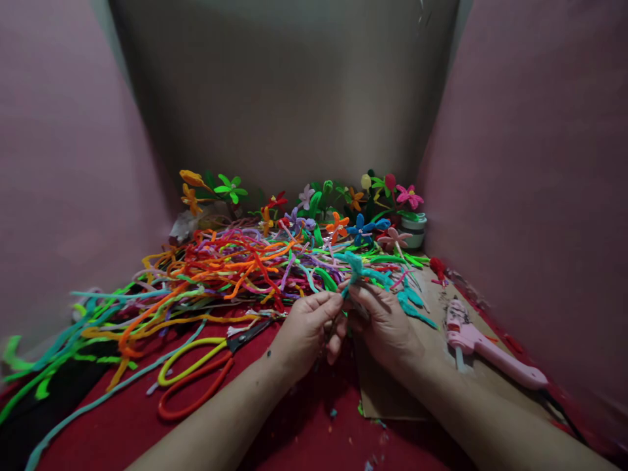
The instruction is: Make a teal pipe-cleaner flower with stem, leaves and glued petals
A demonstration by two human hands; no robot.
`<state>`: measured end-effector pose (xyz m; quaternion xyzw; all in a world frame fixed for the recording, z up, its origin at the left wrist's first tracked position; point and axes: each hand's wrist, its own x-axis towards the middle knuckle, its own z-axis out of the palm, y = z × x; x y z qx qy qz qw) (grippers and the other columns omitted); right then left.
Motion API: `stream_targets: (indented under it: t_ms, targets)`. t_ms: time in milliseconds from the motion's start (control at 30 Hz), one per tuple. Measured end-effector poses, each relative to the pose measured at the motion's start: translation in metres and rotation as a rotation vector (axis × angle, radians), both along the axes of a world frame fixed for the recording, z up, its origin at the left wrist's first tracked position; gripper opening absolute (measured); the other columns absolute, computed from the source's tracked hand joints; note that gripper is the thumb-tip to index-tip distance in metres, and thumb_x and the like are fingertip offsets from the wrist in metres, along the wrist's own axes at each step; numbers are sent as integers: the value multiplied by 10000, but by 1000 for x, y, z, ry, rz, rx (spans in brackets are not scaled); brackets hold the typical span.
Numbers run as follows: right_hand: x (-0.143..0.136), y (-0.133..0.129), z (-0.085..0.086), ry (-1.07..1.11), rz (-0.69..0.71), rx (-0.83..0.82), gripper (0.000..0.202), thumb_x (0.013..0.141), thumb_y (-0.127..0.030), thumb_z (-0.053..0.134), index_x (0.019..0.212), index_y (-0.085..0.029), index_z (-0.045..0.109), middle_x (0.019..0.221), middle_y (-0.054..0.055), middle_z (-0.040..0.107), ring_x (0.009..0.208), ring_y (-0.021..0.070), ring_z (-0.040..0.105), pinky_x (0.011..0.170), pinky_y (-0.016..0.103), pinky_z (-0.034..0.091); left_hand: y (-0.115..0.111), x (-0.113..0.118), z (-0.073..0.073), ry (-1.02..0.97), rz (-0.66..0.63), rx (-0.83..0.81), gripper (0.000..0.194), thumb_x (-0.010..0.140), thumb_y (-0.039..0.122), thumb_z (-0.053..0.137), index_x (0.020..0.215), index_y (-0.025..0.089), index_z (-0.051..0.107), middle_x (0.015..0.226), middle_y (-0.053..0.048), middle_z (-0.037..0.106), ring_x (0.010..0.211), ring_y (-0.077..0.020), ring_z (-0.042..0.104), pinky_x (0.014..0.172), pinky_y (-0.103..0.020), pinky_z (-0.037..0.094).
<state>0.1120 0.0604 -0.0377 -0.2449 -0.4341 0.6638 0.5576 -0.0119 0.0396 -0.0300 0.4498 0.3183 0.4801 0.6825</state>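
Both hands meet in the middle of the view around a teal pipe cleaner piece point(354, 265), whose fuzzy top sticks up above the fingertips. My left hand point(309, 327) pinches it low down between thumb and forefinger. My right hand point(385, 320) grips it from the other side, with its fingers partly hidden. Just beyond the right hand, more teal pipe cleaner pieces point(411, 305) lie on a sheet of cardboard point(392, 396). Scissors point(199, 373) with one yellow and one red handle rest to the left of my left hand.
A big tangle of coloured pipe cleaners point(230, 268) spreads over the red cloth point(304, 425). Pipe cleaner flowers point(360, 229) stand along the back. A pink glue gun point(490, 356) lies at right, near a small pale jar point(413, 230). Pink panels point(534, 163) flank both sides.
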Motion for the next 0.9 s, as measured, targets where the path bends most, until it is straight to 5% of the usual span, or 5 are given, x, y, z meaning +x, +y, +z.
stream_targets:
  t_ms: [200, 333, 433, 667, 900]
  targets:
    - [0, -5, 1, -80, -81, 16, 130, 737, -298, 624, 698, -174, 618, 590, -43, 468, 486, 69, 320, 435, 208, 239, -1, -1, 6, 375, 197, 234, 224, 735, 313, 619, 870, 152, 542, 521, 78, 455, 378, -56, 394, 379, -179, 317]
    - [0, -10, 3, -126, -136, 86, 183, 732, -286, 629, 610, -171, 557, 557, -54, 432, 496, 72, 317, 459, 212, 256, -3, -2, 3, 702, 384, 525, 169, 795, 311, 533, 816, 153, 589, 618, 34, 513, 539, -83, 431, 529, -203, 351]
    - [1, -10, 2, -195, -173, 180, 239, 738, -274, 626, 552, -172, 518, 493, -69, 361, 468, 69, 271, 457, 218, 252, -5, -3, -1, 846, 405, 684, 189, 836, 287, 464, 821, 164, 607, 649, 21, 518, 593, -97, 436, 595, -218, 347]
    - [-1, -2, 2, -219, -206, 335, 115, 710, -232, 641, 608, -179, 642, 551, -45, 498, 555, 101, 403, 599, 242, 377, 4, -2, -10, 574, 309, 479, 268, 817, 395, 483, 704, 161, 551, 538, 64, 316, 487, -76, 261, 452, -198, 223]
    - [1, -3, 3, -252, -243, 344, 141, 701, -252, 641, 585, -173, 630, 522, -46, 472, 578, 116, 415, 621, 256, 386, 5, -1, -14, 550, 360, 491, 255, 782, 395, 524, 715, 158, 589, 582, 44, 377, 530, -85, 284, 473, -196, 237]
